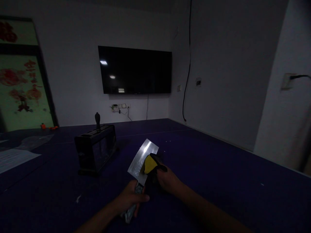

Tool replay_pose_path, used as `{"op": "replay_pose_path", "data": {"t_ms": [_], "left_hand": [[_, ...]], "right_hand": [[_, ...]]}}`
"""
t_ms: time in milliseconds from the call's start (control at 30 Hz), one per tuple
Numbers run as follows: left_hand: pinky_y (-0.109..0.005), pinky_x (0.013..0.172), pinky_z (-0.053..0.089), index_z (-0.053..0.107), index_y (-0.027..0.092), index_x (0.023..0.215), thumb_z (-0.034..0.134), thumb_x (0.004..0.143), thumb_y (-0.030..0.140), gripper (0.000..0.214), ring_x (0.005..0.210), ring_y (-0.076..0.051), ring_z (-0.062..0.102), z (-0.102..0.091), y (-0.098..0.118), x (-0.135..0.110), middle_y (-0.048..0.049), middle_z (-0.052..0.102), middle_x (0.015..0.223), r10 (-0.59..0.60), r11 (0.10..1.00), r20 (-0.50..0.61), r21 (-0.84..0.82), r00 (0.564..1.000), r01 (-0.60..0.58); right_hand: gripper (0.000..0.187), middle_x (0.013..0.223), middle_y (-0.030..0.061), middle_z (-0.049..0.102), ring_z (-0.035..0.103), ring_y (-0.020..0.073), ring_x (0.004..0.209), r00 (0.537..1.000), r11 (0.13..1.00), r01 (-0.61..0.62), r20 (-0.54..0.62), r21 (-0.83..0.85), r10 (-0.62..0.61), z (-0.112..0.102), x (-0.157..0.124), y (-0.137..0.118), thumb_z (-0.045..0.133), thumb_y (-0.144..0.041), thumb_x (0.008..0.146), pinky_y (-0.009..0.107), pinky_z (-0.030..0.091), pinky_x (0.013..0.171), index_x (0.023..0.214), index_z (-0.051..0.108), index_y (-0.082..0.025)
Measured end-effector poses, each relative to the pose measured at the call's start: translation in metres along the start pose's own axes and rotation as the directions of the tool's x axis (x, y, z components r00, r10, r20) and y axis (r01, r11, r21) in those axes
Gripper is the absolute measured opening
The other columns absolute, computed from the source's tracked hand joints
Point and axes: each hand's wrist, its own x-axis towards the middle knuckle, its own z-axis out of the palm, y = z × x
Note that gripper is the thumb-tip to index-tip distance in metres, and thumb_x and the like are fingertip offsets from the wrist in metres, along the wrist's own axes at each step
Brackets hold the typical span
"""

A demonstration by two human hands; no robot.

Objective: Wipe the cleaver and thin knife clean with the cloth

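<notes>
A cleaver (pixel 139 161) with a broad, shiny blade is tilted up over the purple tabletop (pixel 209 168). My left hand (pixel 130 198) is closed around its dark, patterned handle. In my right hand (pixel 167 179) is a yellow and black cloth (pixel 151 164), bunched up and lying against the right side of the blade. The fingers of that hand are mostly hidden behind the cloth. To the left of the cleaver stands a black knife block (pixel 97 147), with one dark handle (pixel 97 120) sticking up from its top.
Papers and clear plastic (pixel 18 155) lie at the table's left edge. Small white scraps (pixel 78 198) are scattered on the tabletop. Orange items (pixel 43 126) sit at the far left. A television (pixel 136 70) hangs on the back wall, and a loose cable (pixel 187 84) dangles at the right.
</notes>
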Motion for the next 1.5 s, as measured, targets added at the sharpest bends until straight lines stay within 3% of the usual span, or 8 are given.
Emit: {"op": "replay_pose_path", "data": {"t_ms": [167, 500, 633, 867, 1100, 1200, 1333, 1500], "left_hand": [[-0.015, 0.029, 0.025, 0.039, 0.019, 0.074, 0.074, 0.052, 0.035, 0.045, 0.026, -0.005, 0.036, -0.002, -0.003, 0.002, 0.0119, 0.044, 0.038, -0.025, 0.999, -0.030, 0.032, 0.999, 0.026], [-0.015, 0.029, 0.029, 0.039, 0.019, 0.075, 0.074, 0.054, 0.035, 0.044, 0.025, -0.006, 0.038, -0.001, -0.006, 0.003, 0.0122, 0.044, 0.037, -0.016, 0.999, 0.021, 0.043, 1.000, 0.015], [-0.016, 0.030, 0.032, 0.039, 0.019, 0.074, 0.074, 0.054, 0.035, 0.043, 0.025, -0.006, 0.038, 0.000, -0.005, 0.002, 0.0126, 0.043, 0.037, -0.005, 0.999, 0.017, 0.045, 1.000, 0.005], [-0.016, 0.030, 0.029, 0.039, 0.019, 0.072, 0.073, 0.053, 0.039, 0.043, 0.026, -0.006, 0.038, -0.003, -0.010, 0.004, 0.0108, 0.044, 0.037, 0.008, 0.998, 0.002, 0.060, 1.000, -0.009], [-0.017, 0.031, 0.032, 0.043, 0.018, 0.072, 0.073, 0.053, 0.040, 0.042, 0.025, -0.007, 0.039, -0.004, -0.012, 0.006, 0.0098, 0.045, 0.037, 0.039, 0.998, -0.014, 0.049, 0.999, -0.038], [-0.018, 0.031, 0.032, 0.049, 0.014, 0.082, 0.074, 0.054, 0.041, 0.047, 0.026, -0.009, 0.041, -0.005, -0.014, 0.008, 0.0076, 0.049, 0.038, 0.068, 0.998, -0.005, 0.016, 0.998, -0.068], [-0.018, 0.031, 0.032, 0.044, 0.011, 0.108, 0.074, 0.054, 0.040, 0.068, 0.028, -0.011, 0.045, -0.006, -0.015, 0.008, 0.0066, 0.052, 0.041, 0.086, 0.996, 0.012, -0.033, 0.996, -0.085], [-0.019, 0.030, 0.034, 0.050, 0.012, 0.086, 0.075, 0.052, 0.040, 0.051, 0.027, -0.011, 0.044, -0.006, -0.014, 0.008, 0.0067, 0.049, 0.037, 0.033, 0.999, -0.013, 0.009, 0.999, -0.033]], "right_hand": [[0.033, 0.096, 0.0134, 0.064, 0.057, 0.0236, 0.098, 0.998, 0.992, 0.014, 0.066, -0.126, -0.005, 0.002, 0.001, 0.006, 0.039, 0.000, 0.069, 0.036, 0.045, 0.086, 0.093, 0.060, -0.012], [0.041, 0.108, 0.0138, 0.058, 0.052, 0.0279, 0.106, 0.964, 0.979, 0.187, -0.176, -0.076, -0.197, -0.002, -0.007, -0.003, 0.058, -0.034, 0.072, 0.045, 0.040, 0.092, 0.108, 0.054, -0.015], [0.031, 0.111, 0.0174, 0.056, 0.051, 0.0279, 0.107, 0.938, 0.974, 0.205, -0.267, -0.093, -0.223, 0.006, -0.007, 0.000, 0.060, -0.032, 0.073, 0.041, 0.045, 0.087, 0.099, 0.058, -0.014], [0.023, 0.111, 0.0135, 0.058, 0.053, 0.0214, 0.106, 0.912, 0.918, 0.393, -0.103, -0.058, -0.397, 0.008, -0.004, -0.010, 0.042, -0.010, 0.081, 0.034, 0.045, 0.089, 0.096, 0.059, -0.012], [0.032, 0.131, 0.0148, 0.044, 0.016, 0.0252, 0.132, 0.861, 0.856, 0.504, 0.140, -0.112, -0.489, 0.000, 0.000, -0.022, 0.040, -0.007, 0.082, 0.048, 0.022, 0.105, 0.109, 0.057, -0.008], [0.034, 0.132, 0.0135, 0.044, 0.013, 0.0226, 0.133, 0.819, 0.834, 0.545, 0.264, -0.082, -0.510, -0.004, 0.001, -0.029, 0.043, -0.010, 0.082, 0.047, 0.019, 0.107, 0.114, 0.055, -0.009], [0.038, 0.133, 0.0121, 0.044, 0.013, 0.0186, 0.133, 0.802, 0.822, 0.569, 0.250, -0.039, -0.543, -0.006, -0.001, -0.031, 0.039, -0.006, 0.082, 0.041, 0.019, 0.108, 0.118, 0.052, -0.007], [0.039, 0.133, 0.0126, 0.044, 0.016, 0.0187, 0.133, 0.813, 0.828, 0.560, 0.210, -0.023, -0.543, -0.006, 0.000, -0.027, 0.037, -0.005, 0.082, 0.040, 0.020, 0.108, 0.119, 0.050, -0.006]]}}
